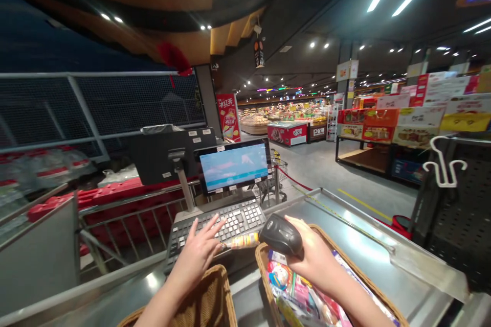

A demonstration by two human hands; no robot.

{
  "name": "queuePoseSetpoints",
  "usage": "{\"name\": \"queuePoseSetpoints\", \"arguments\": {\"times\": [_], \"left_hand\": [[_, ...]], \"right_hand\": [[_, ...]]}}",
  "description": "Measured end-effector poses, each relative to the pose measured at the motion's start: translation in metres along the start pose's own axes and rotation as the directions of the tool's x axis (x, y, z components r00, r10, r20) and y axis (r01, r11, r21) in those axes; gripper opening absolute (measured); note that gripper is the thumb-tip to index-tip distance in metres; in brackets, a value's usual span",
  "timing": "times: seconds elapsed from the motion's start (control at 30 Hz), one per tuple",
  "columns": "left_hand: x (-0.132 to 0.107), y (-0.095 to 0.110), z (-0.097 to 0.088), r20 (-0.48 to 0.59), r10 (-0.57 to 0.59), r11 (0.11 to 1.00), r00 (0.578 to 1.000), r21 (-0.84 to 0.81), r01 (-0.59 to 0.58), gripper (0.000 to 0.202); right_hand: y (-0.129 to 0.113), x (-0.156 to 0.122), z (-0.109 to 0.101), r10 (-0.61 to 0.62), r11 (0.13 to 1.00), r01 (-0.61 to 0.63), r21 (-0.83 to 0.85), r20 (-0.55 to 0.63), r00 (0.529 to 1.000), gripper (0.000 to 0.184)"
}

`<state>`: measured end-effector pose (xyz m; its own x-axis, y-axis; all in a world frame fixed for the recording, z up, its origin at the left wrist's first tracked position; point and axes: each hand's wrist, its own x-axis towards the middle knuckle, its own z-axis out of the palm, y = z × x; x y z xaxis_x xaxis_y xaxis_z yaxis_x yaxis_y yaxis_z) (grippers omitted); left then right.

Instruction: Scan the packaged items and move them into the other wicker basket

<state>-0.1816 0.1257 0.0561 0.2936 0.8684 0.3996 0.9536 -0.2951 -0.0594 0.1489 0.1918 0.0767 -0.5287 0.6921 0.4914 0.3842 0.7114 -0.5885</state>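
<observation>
My left hand (199, 248) is over the keyboard (241, 217), some fingers spread above the keys. Its thumb side pinches the end of a slim yellow-and-white wrapped snack (244, 240), which points right. A black handheld barcode scanner (281, 235) is gripped in my right hand (312, 250), its head close to the snack's far end. Beneath that hand is a wicker basket (264, 278) with several colourful packaged snacks (293, 286). Another wicker basket (215, 296) stands below my left forearm, its inside partly hidden.
A lit monitor (235, 166) stands behind the keyboard, with a second dark screen (153, 156) to its left. The metal counter (345, 214) runs along the right. A black perforated rack (456, 204) with a white hanger (445, 163) rises at far right.
</observation>
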Motion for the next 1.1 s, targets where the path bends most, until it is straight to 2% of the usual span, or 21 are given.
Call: {"name": "queuePoseSetpoints", "arguments": {"times": [0.23,0.47,0.73,1.0,1.1], "left_hand": [[-0.018,-0.009,-0.027,-0.042,-0.108,0.993,0.993,0.040,0.109,0.036],[-0.032,-0.013,-0.043,-0.095,-0.164,0.981,0.982,0.085,0.172,0.037],[-0.043,-0.016,-0.045,-0.141,-0.149,0.982,0.979,0.091,0.163,0.035],[-0.051,-0.018,-0.044,-0.108,-0.197,0.973,0.974,0.100,0.207,0.036],[-0.055,-0.019,-0.042,-0.109,-0.205,0.973,0.973,0.086,0.215,0.037]], "right_hand": [[-0.020,0.005,0.016,-0.100,0.995,0.099,0.027,0.032,0.994,0.060],[-0.036,0.006,0.025,-0.135,0.989,0.131,0.067,0.059,0.989,0.055],[-0.045,0.006,0.029,-0.154,0.987,0.148,0.062,0.105,0.983,0.054],[-0.046,0.005,0.033,-0.170,0.985,0.166,0.055,0.091,0.981,0.047],[-0.046,0.003,0.035,-0.155,0.987,0.150,0.055,0.101,0.983,0.050]]}}
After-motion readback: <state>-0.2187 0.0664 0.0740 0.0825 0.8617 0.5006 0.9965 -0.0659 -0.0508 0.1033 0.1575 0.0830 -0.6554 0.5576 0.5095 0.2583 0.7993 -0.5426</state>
